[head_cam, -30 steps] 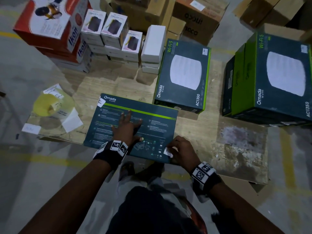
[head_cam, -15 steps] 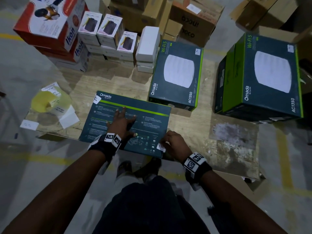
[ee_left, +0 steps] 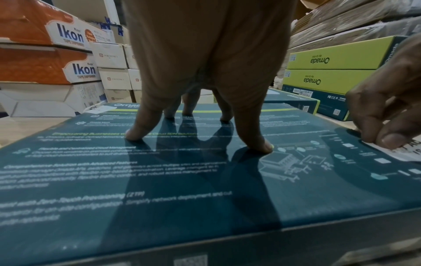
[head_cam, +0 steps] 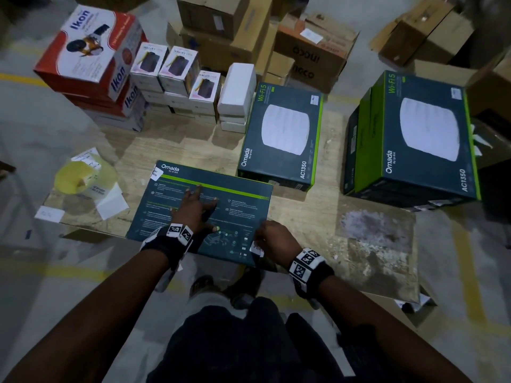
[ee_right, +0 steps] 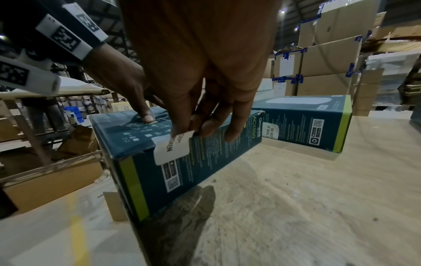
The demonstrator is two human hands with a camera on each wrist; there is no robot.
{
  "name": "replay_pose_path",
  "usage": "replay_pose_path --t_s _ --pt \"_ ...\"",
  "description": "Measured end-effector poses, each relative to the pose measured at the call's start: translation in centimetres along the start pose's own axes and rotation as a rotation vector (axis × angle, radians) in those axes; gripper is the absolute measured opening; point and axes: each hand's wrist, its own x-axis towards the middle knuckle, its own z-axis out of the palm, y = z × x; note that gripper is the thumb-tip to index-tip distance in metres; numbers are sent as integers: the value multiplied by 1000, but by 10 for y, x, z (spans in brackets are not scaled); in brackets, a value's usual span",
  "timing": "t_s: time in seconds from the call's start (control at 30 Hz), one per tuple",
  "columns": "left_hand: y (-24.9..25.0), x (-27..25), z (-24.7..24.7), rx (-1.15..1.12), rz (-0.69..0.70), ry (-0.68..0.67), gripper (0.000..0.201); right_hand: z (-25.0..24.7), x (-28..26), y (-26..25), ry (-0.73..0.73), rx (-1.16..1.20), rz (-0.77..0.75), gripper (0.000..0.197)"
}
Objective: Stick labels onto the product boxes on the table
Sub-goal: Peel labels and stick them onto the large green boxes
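Observation:
A dark teal Omada box (head_cam: 235,214) (ee_left: 159,180) (ee_right: 205,162) lies flat at the table's near edge. My left hand (head_cam: 193,210) (ee_left: 200,133) presses on its top with spread, straight fingers. At the box's near right corner, my right hand (head_cam: 272,239) (ee_right: 193,131) (ee_left: 385,133) pinches a white printed label (head_cam: 256,248) (ee_right: 172,149) (ee_left: 401,154). The label bends over the box's edge, part on the top face and part on the side. Another white label (head_cam: 155,172) sits on the far left corner.
A second Omada box (head_cam: 279,139) lies behind, and a stack of them (head_cam: 420,139) stands at the right. Ikon boxes (head_cam: 91,51) and small white boxes (head_cam: 177,76) line the back left. Yellow label backing and loose slips (head_cam: 83,178) lie at the left.
Both hands keep their places on the box, and the label stays at the near right corner. Only the head view has shifted a little.

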Motion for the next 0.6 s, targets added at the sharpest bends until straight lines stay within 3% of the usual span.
replay_pose_path --t_s 0.23,0.37,0.6 --pt "-3 7 6 -15 -15 9 84 6 0 6 18 85 54 11" --pt "-7 13 8 -3 -1 11 84 9 -2 9 81 82 -18 13" --pt "-6 18 11 12 -2 28 87 3 -1 1 2 0 8 13"
